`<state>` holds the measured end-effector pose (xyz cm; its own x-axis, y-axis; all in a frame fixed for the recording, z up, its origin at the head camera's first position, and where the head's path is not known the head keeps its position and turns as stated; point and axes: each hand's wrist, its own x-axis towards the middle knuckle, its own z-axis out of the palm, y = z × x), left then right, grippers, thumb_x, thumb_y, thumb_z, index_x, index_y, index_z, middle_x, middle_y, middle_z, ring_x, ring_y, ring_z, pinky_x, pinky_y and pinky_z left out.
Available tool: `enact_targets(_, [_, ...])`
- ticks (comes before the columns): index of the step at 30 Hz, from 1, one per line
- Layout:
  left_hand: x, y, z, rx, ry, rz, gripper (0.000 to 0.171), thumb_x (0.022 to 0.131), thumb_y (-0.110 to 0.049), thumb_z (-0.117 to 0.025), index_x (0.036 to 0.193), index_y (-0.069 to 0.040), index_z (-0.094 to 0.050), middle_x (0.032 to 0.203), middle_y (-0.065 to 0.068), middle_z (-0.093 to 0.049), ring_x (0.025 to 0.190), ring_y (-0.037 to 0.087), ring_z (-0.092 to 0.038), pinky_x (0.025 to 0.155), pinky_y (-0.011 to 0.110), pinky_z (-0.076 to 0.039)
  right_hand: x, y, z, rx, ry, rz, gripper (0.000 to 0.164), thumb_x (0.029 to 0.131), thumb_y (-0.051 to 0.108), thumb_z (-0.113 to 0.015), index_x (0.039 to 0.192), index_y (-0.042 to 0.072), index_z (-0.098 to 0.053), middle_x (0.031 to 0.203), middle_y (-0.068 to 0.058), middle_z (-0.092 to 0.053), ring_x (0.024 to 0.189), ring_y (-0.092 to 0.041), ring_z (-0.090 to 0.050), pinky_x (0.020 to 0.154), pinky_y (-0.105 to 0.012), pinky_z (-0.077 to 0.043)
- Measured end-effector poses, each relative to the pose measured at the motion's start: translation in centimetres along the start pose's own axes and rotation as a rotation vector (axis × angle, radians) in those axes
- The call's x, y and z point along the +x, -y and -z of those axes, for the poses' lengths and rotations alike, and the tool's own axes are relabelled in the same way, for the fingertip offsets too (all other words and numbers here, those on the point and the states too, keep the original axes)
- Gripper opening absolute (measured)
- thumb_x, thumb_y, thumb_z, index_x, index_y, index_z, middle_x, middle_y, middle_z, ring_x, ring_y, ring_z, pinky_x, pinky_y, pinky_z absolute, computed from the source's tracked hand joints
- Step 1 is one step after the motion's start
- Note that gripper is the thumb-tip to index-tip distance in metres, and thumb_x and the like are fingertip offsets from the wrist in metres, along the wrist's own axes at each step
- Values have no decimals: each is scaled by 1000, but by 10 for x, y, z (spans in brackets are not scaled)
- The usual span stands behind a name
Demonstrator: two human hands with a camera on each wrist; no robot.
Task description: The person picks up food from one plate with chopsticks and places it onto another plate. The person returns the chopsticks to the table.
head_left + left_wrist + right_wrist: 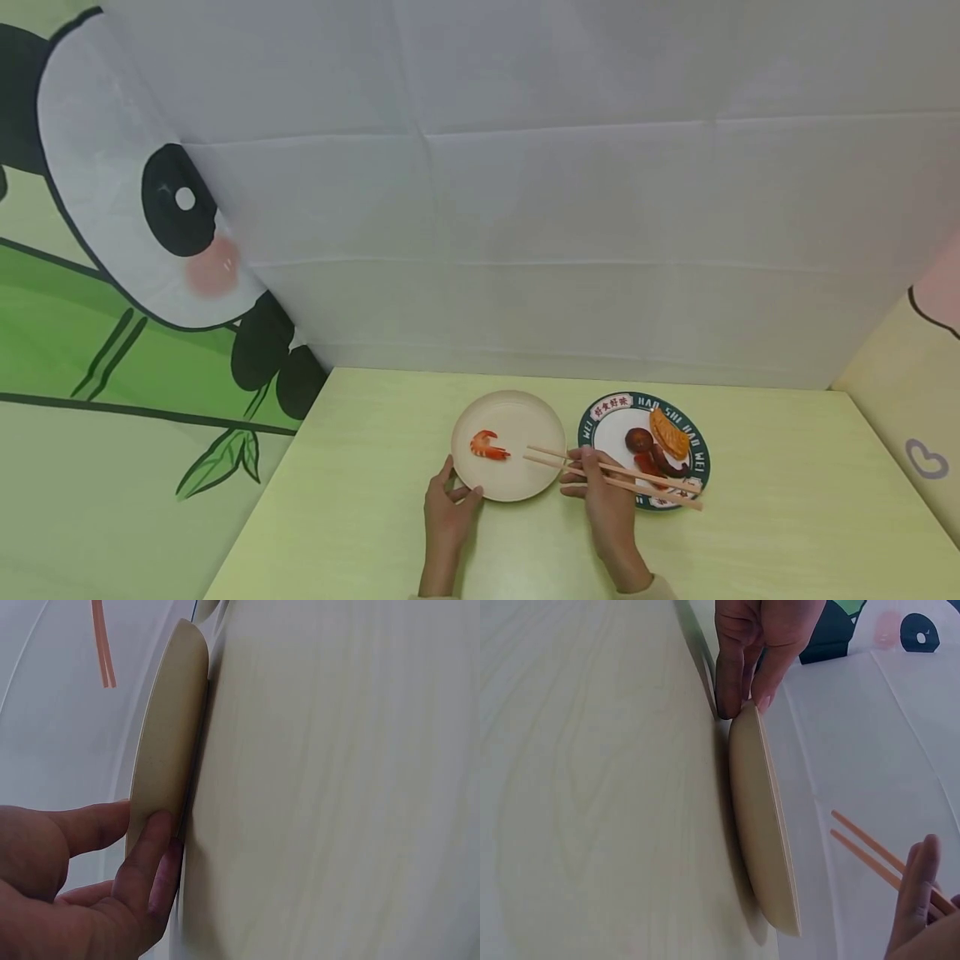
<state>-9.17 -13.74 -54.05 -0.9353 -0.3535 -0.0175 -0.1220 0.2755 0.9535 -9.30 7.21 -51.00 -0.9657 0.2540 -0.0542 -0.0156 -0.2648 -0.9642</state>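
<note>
Your left hand (452,510) pinches the rim of the beige plate (517,417), where a shrimp (491,452) lies; your right hand's (609,504) fingers grip chopsticks (866,860), tips over that plate.

shrimp (490,447) on plate (517,410) left of dumpling (669,434)

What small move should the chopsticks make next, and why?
I'd probably ease the chopsticks slightly left toward the shrimp. In the head view, the right hand holds them with tips apart, pointing toward the shrimp but short of it, while the left hand grips the rim of the beige plate under it.
</note>
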Motion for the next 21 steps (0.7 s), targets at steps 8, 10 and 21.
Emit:
enact_targets(8, [1, 0, 0, -5, -5, -12, 71, 73, 7, -71, 136, 8, -39, 123, 22, -49, 83, 26, -64, 66, 24, -49, 0, -4, -5, 13, 26, 32, 38, 96, 24, -49, 103, -12, -62, 87, -27, -63, 67, -24, -66, 60, -38, -54])
enact_targets(10, [1, 0, 0, 0, -7, -13, 71, 73, 7, -71, 136, 8, -39, 123, 21, -50, 83, 26, -64, 67, 25, -50, 1, -5, -7, 21, 34, 50, 37, 97, 22, -49, 102, -13, -61, 86, -27, -62, 66, -23, -66, 60, -38, -54])
enact_targets(21, [1, -2, -1, 5, -12, 7, 71, 73, 6, -71, 136, 7, -39, 124, 23, -49, 83, 25, -63, 64, 23, -49, 1, -14, -8, 19, 74, 123, 38, 96, 21, -51, 101, -15, -60, 85, -26, -60, 64, -23, -67, 59, -36, -54])
